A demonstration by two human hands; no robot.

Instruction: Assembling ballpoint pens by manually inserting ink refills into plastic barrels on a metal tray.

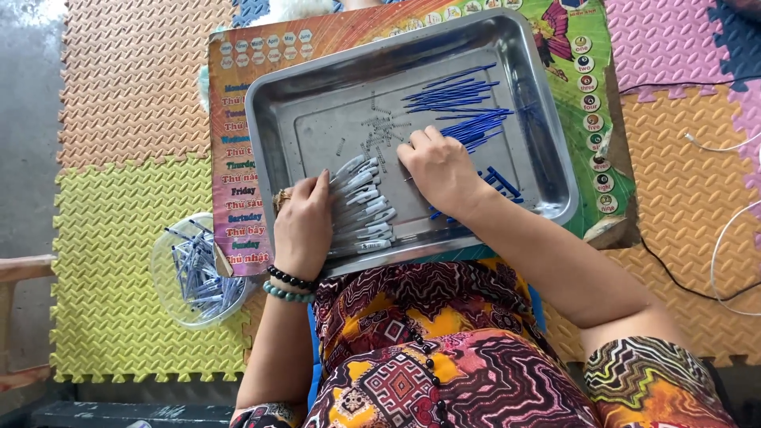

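**Loosely gathered pen barrels in a steel tray**

Plainly, the pen barrels (361, 208) are light, stiff plastic tubes, smooth enough to roll and slide on the metal tray (547, 135), so they probably handle best pinched across the middle or raked together as a bundle. They lie in a rough stack in the near-left part of the tray, their long axes running left to right with a slight tilt, tips pointing right and a little far.

The left hand (303, 226) rests flat against the left ends of the stack, fingers bent over them, bracing rather than closing on any one. The right hand (438, 168) lies palm down just right of the barrels, fingertips among small springs (380, 131); whether its grip has hold of one I cannot tell.

Thin blue refills (460, 103) fan out farther right. A clear bowl (194, 273) of similar parts sits on the floor mat (111, 238), left of the tray.
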